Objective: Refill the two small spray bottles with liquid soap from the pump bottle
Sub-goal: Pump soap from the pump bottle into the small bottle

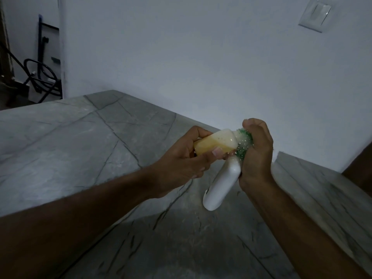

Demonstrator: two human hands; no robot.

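Note:
My left hand (181, 164) grips a bottle holding yellow-orange liquid (217, 144), tipped on its side above the counter with its foamy neck toward the right. My right hand (256, 156) wraps a green, foam-covered cap or neck (244, 144) and also holds a white bottle (221, 188), which hangs down and to the left from under the palm. The mouths of the two bottles meet between my hands, hidden by fingers and foam. Which bottle is the pump bottle I cannot tell. No second spray bottle shows.
A grey veined stone counter (90, 150) spreads below and to the left. A raised stone ledge (314, 182) runs along the right. The white wall (201, 57) behind carries a light switch (315, 14). Dark cables and a stand (42, 77) sit at far left.

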